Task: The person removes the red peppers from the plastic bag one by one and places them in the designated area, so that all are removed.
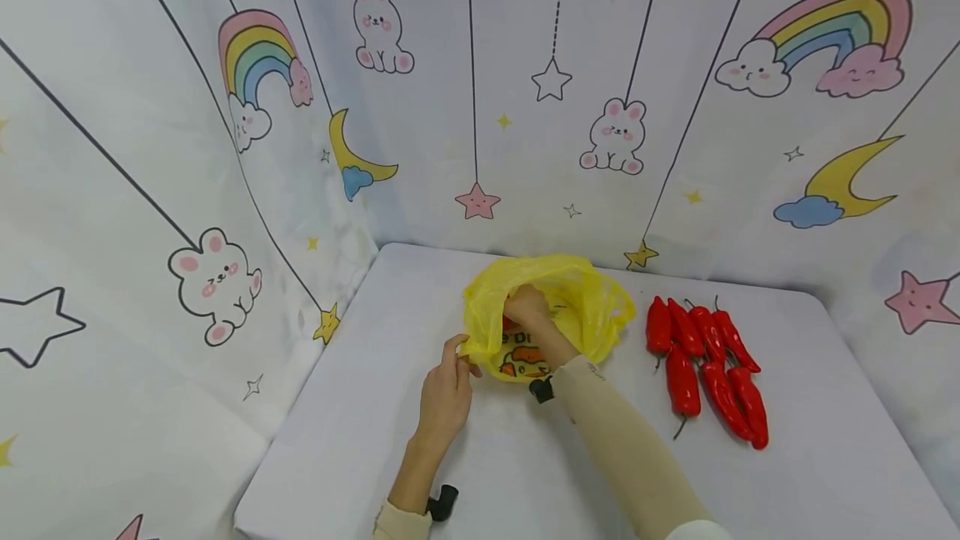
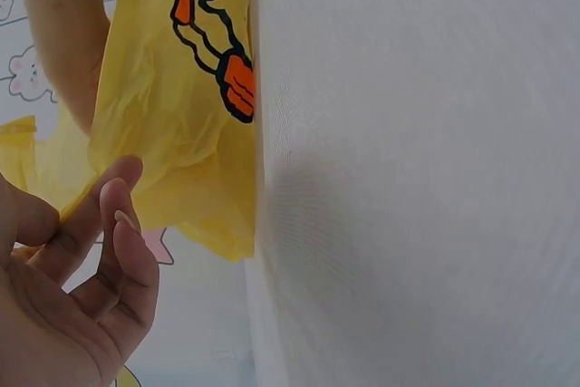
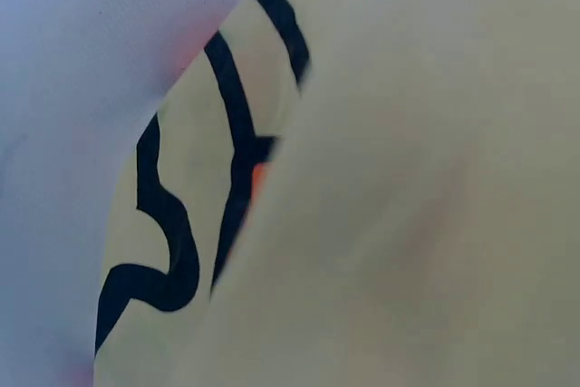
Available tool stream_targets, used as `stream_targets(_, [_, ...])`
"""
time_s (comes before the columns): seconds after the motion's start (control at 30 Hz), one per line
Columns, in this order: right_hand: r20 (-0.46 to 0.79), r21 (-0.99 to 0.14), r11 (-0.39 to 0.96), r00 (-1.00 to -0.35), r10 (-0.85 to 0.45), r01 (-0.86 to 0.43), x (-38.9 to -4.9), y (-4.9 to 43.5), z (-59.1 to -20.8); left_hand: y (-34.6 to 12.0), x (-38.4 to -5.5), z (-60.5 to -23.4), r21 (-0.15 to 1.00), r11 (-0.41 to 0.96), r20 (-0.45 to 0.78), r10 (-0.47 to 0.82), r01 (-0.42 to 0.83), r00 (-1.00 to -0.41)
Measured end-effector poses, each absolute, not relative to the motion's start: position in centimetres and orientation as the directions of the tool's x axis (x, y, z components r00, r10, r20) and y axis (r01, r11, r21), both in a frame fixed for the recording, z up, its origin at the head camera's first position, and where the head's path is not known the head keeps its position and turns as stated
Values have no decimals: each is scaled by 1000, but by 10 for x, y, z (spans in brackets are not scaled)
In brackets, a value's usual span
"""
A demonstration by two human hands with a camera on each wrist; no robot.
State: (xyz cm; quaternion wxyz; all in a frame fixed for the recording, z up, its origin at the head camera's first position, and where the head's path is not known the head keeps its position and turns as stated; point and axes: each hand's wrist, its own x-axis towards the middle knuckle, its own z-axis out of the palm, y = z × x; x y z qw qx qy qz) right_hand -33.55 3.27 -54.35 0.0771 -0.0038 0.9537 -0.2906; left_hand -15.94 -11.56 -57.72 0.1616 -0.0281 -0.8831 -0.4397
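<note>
A yellow plastic bag (image 1: pixel 600 332) with a printed cartoon lies on the table, its mouth facing the person. My left hand (image 1: pixel 444 398) pinches the left edge of the bag's mouth; in the left wrist view its thumb and forefinger grip the thin film. My right hand (image 1: pixel 528 305) reaches inside the bag. Something red (image 1: pixel 510 324), probably a pepper, shows just under that hand, but the fingers are hidden, so whether they hold it is unclear. In the right wrist view, the bag's film (image 3: pixel 390 224) covers most of the picture and hides the hand.
Several long red peppers (image 1: pixel 682 382) lie in two rows on the white table (image 1: pixel 352 407), to the right of the bag. A patterned cloth wall (image 1: pixel 517 148) rises behind the table and along its left side.
</note>
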Motion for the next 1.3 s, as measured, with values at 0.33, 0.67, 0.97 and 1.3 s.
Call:
stream_targets(0.33, [-212,-657,736,-977,27,163,-329,46,-536,-115,-159,-574,770,609,303,-89,189,-949])
stream_targets(0.67, [-255,-728,653,-967,25,209,-325,57,-526,-114,-160,-575,771,608,303,-90,189,-949])
stream_targets(0.97, [-271,-781,585,-962,-3,218,-311,70,-524,-112,-159,-573,767,614,309,-96,188,-946])
stream_targets(1.3, [-229,-814,554,-973,-29,175,-295,84,-508,-112,-159,-573,767,616,297,-93,179,-950])
